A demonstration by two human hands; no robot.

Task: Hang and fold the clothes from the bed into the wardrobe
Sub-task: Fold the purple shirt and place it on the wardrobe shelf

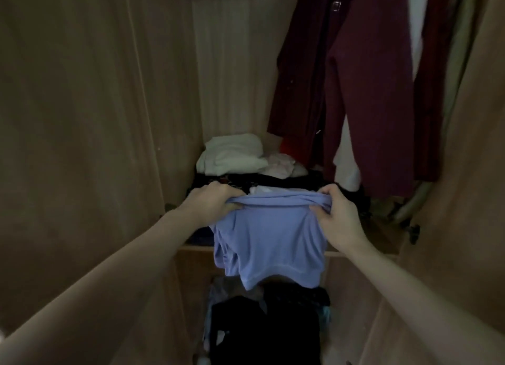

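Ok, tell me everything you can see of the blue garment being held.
The blue garment is a soft, knit-looking lavender-blue piece, folded over, with a stitched hem at the bottom. The left hand and right hand each pinch a bunched top corner. It hangs in front of the wardrobe shelf edge, above dark clothes below.

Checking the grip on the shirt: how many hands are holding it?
2. The left hand grips the upper left edge of the lavender shirt; the right hand grips the upper right edge.
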